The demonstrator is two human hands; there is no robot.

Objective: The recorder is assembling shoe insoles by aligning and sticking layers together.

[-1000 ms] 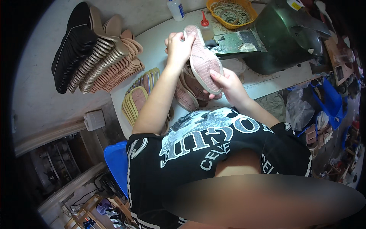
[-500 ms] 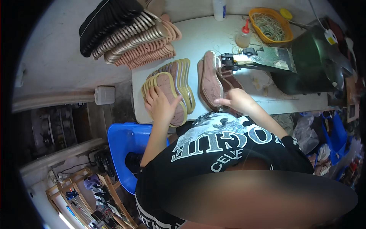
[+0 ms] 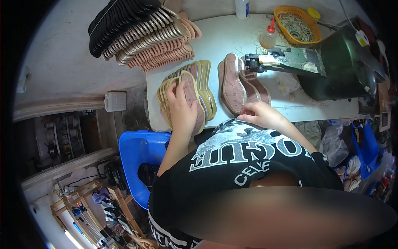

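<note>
I have the left hand (image 3: 182, 110), its grip spread, on the yellow-edged pink flat soles (image 3: 190, 89) fanned across the white counter (image 3: 211, 37); the right hand (image 3: 262, 114) curls by the pale-rimmed pink soles (image 3: 233, 86), whether pinching I cannot tell.

Wall (image 3: 58, 70) at left off-white, faintly smudged; same pale finish behind the table. Worktable (image 3: 215, 37): white top, far edge appearing curved in the wide lens, set close against the wall. Left of it, a dark opening (image 3: 85, 137) between pale bands of framing, with dim, round-edged clutter inside. Grey, grimy strip (image 3: 134, 110) beside the table's left edge, floor or wall unclear. Lower left: light-wood rack (image 3: 122, 203), crowded, contents hard to make out. Bright white strip (image 3: 74, 240) near it, lamp or gap uncertain. Tabletop well lit; right-hand side dimmer, cluttered.
</note>
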